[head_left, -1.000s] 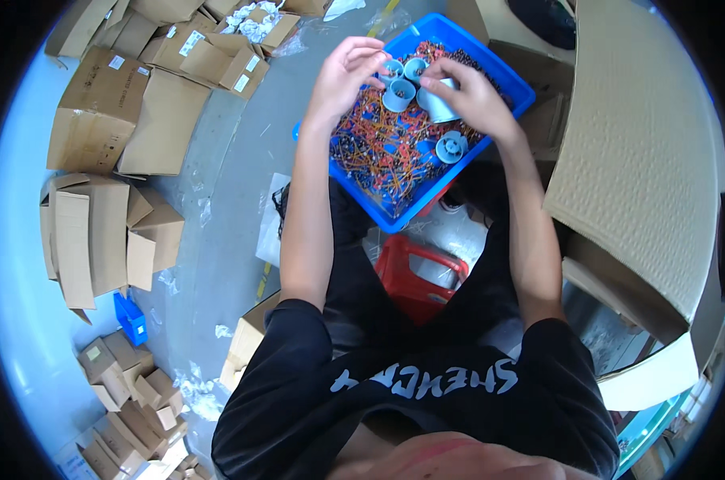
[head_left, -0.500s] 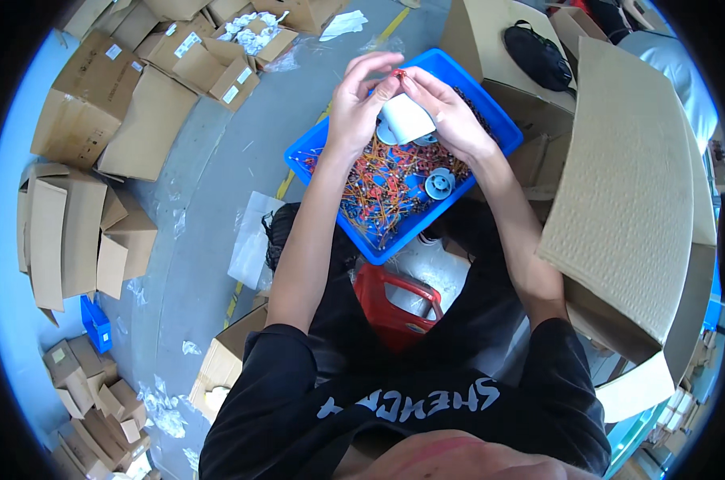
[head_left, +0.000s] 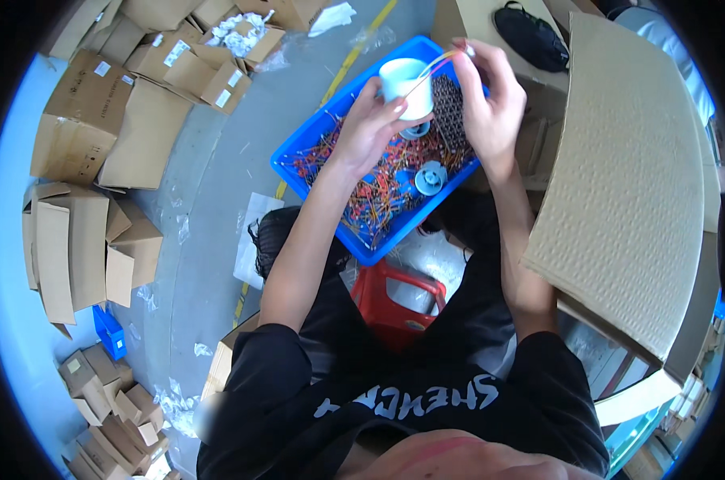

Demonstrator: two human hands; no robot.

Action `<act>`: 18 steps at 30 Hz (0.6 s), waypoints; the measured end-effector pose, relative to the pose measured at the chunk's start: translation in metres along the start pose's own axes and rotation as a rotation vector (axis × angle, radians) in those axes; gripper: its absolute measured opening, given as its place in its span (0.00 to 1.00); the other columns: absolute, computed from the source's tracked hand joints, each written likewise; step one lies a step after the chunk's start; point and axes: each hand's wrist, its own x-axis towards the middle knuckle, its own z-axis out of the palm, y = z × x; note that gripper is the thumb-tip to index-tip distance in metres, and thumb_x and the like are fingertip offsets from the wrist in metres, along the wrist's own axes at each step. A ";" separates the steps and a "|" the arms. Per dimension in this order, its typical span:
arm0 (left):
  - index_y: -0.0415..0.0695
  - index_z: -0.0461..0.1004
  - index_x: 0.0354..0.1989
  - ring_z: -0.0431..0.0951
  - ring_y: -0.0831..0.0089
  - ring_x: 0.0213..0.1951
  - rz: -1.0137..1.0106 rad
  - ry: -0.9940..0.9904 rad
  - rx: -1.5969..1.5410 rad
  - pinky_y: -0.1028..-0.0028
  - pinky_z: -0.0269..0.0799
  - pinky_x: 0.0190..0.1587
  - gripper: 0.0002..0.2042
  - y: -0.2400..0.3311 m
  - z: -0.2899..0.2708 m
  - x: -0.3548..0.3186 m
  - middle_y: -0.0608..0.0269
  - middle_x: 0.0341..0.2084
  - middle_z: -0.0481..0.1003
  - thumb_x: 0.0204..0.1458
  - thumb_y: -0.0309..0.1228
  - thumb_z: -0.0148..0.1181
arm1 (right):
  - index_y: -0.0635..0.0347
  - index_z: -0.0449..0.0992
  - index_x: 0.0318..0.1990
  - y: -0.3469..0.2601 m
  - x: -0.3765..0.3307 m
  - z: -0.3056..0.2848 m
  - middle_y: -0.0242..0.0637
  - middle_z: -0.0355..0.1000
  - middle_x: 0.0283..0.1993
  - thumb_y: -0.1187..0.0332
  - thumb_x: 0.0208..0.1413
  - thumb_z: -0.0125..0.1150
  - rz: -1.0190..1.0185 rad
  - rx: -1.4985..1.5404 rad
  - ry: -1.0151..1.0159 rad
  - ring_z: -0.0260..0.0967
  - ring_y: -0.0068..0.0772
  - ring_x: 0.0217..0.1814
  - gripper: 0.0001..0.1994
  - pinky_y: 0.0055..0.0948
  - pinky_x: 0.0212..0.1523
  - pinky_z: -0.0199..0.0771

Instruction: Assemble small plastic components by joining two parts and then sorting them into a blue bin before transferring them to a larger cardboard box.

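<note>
A white cup-shaped plastic part is in my left hand, its round mouth facing up. Thin coloured wires arch from the cup's mouth to my right hand, whose fingertips pinch their upper ends. Both hands are over a blue plastic bin. Inside the bin lie many tangled red, orange and yellow wire leads. Two pale blue-grey round plastic parts rest among them: one wheel-like part and another partly hidden below the cup. Small dark pieces cover the bin's right side.
A large open cardboard box stands close on my right, with a black pouch beyond it. A red plastic stool shows between my legs. Cardboard boxes and a small blue bin line the left side.
My right hand has moved right, away from the left, drawing the wires out in an arc. The white cup has tipped mouth-up in my left hand.
</note>
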 end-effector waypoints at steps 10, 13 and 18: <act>0.43 0.55 0.62 0.63 0.60 0.60 0.161 -0.137 -0.110 0.59 0.60 0.62 0.39 0.016 -0.036 -0.009 0.56 0.56 0.64 0.41 0.32 0.70 | 0.66 0.74 0.39 -0.046 -0.011 -0.014 0.40 0.73 0.31 0.78 0.42 0.69 -0.540 -0.470 0.032 0.71 0.35 0.34 0.15 0.30 0.41 0.70; 0.43 0.55 0.61 0.64 0.61 0.59 0.150 -0.158 -0.168 0.60 0.60 0.62 0.38 0.017 -0.038 -0.011 0.57 0.55 0.64 0.41 0.30 0.70 | 0.67 0.74 0.40 -0.046 -0.010 -0.013 0.40 0.73 0.32 0.80 0.41 0.69 -0.580 -0.495 -0.017 0.71 0.36 0.35 0.16 0.30 0.42 0.71; 0.43 0.56 0.56 0.65 0.62 0.58 0.239 0.029 -0.046 0.62 0.63 0.60 0.36 0.019 -0.033 -0.007 0.55 0.53 0.64 0.38 0.24 0.70 | 0.64 0.75 0.38 -0.040 -0.010 -0.008 0.37 0.73 0.31 0.76 0.37 0.72 -0.619 -0.511 -0.020 0.70 0.35 0.33 0.17 0.31 0.39 0.69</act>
